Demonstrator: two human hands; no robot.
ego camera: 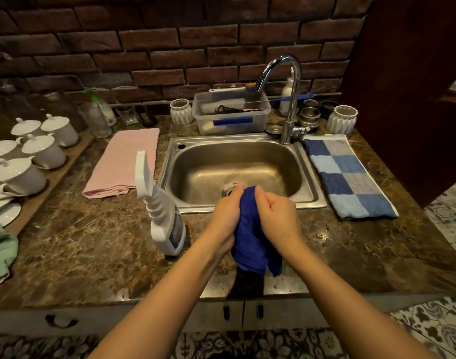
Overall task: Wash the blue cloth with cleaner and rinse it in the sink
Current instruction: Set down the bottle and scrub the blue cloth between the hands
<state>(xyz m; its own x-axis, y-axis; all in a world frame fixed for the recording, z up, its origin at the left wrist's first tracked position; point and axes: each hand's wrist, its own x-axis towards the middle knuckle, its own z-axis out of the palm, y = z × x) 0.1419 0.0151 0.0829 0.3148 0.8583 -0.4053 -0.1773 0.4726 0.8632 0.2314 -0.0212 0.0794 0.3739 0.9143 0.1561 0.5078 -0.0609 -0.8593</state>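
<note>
Head view, near to far: both forearms reach in over the counter edge. Left hand (pixel 225 216) and right hand (pixel 278 216) both have fingers curled tight around the blue cloth (pixel 250 239), bunched between them, its loose end hanging down below the wrists. Cloth is held at the front rim of the sink (pixel 310 174), over the marble countertop (pixel 92 244), not down in the basin. Just left of the hands stands a white spray cleaner bottle (pixel 167 224), upright on the counter, nozzle up. Pink towel (pixel 126 164) lies flat left of the sink, blue checked towel (pixel 348 177) flat on the right. White lidded cups (pixel 27 161) sit on a tray far left. Behind the sink: chrome faucet (pixel 291 99), clear plastic tub (pixel 232 115), brick wall (pixel 170 42).
</note>
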